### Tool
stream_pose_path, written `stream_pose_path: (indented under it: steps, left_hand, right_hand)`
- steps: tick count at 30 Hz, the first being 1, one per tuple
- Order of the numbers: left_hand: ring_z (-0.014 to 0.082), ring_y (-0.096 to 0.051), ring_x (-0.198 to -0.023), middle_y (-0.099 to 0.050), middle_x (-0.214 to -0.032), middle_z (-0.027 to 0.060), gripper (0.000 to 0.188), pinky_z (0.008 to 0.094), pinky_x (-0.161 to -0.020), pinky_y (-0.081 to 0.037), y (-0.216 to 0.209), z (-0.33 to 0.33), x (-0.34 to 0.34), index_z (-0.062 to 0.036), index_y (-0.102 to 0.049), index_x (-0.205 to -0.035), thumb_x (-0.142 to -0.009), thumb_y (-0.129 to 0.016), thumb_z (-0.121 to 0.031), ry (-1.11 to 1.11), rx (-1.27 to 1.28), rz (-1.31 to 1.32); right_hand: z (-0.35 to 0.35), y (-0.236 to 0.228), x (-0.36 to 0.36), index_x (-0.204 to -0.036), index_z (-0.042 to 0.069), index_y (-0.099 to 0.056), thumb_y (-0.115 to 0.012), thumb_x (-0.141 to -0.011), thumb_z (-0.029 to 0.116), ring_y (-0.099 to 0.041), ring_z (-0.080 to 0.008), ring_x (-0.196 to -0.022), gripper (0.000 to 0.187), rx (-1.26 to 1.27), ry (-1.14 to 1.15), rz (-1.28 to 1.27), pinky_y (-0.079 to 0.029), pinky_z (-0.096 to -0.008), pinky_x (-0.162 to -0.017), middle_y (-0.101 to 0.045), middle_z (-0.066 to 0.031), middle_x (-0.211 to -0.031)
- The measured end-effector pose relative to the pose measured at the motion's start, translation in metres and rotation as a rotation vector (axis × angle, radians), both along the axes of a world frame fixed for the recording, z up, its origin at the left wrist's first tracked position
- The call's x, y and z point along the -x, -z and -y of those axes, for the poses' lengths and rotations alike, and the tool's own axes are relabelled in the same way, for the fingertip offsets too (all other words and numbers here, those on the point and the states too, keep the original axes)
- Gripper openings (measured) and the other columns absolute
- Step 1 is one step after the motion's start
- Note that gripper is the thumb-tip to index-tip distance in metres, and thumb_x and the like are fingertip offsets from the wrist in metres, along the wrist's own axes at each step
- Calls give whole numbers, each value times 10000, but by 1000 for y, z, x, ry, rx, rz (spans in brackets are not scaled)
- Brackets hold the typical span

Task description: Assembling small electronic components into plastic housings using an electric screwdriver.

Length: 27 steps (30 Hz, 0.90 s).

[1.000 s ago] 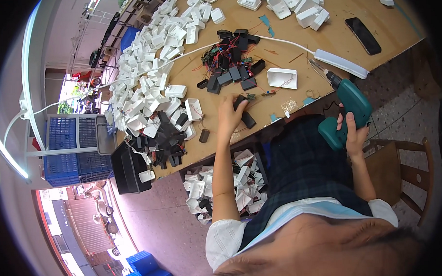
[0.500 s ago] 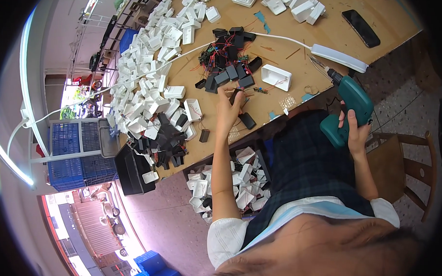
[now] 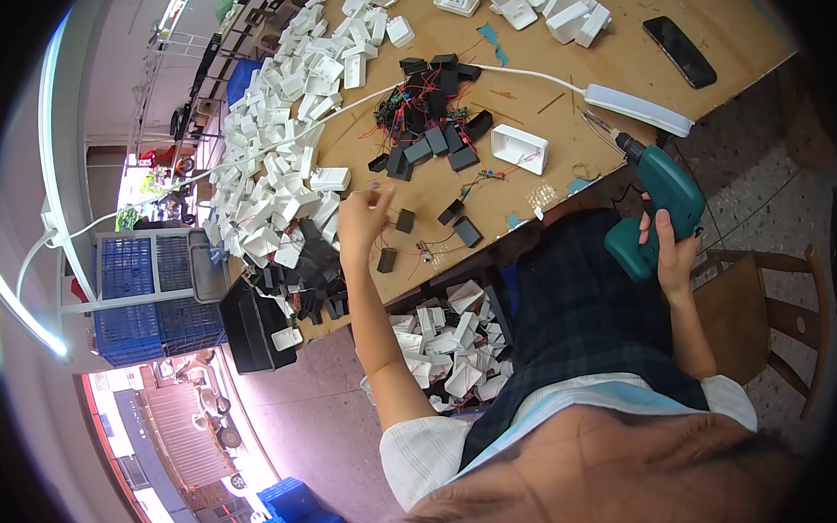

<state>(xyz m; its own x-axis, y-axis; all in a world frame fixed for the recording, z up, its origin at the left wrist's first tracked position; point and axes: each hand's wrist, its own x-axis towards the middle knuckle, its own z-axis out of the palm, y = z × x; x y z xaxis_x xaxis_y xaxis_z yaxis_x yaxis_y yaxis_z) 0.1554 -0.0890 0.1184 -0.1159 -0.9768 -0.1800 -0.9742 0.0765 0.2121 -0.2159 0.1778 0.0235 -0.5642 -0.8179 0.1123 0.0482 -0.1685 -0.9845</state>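
My right hand (image 3: 674, 243) is closed round a green power drill (image 3: 669, 184), whose black chuck and thin bit point up and left beside the table's edge. My left hand (image 3: 365, 213) hovers over the left part of the table with bent fingers, thumb and forefinger a little apart. It covers the spot beside the white cases, so anything beneath it is hidden. Close to its right lies a small black box (image 3: 405, 221), with another black box (image 3: 386, 260) below. Farther right are two black boxes (image 3: 468, 230) with thin wires and a small circuit board (image 3: 485, 176).
White plastic cases (image 3: 278, 188) heap along the left. Black boxes with red wires (image 3: 432, 113) pile mid-table. An open white case (image 3: 521, 149), a white power strip (image 3: 639, 111) with its cable, and a phone (image 3: 679, 51) lie rightward. A bin of cases (image 3: 458, 343) stands below the edge.
My left hand has moved left, away from the black box it was holding, which now lies on the table. Another black box and some wires show near the hand. The drill stays almost still.
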Motion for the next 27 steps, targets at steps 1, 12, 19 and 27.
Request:
stream_pose_path:
  steps: [1,12,19,27]
  left_hand:
    - [240,-733,-691,-743,-962,207,437,360,-636,-559,3,-2,0,31,-768,-881,-943,-702,-397,0,1,-1]
    - [289,-610,-1095,-653,-1167,87,478,439,-1004,-437,73,-23,166,-162,-654,-1262,-814,-791,-256,902,829,-120]
    - [254,-587,-943,-591,-950,50,265,417,-887,-408,112,-30,164,-119,-693,-1063,-825,-771,-204,629,724,-169]
    - [270,-584,-1086,-669,-1085,81,362,493,-978,-347,80,-65,163,-72,-684,-1166,-895,-741,-306,159,899,-409]
  right_hand:
    - [0,0,0,-1210,-25,-627,-536,-1056,257,-553,-103,-681,334,1,-3,-2,-457,-260,-651,-620,-46,-851]
    - [-1,-3,-3,-1217,-28,-623,-524,-1060,252,-553,-109,-674,336,6,14,4,-457,-261,-644,-617,-55,-841]
    - [-1,-1,3,-1217,-37,-623,-530,-1059,261,-553,-107,-679,350,4,31,12,-458,-257,-644,-619,-56,-848]
    - [2,5,8,-1215,-35,-626,-531,-1059,251,-554,-108,-681,340,-9,22,9,-458,-257,-643,-624,-55,-854]
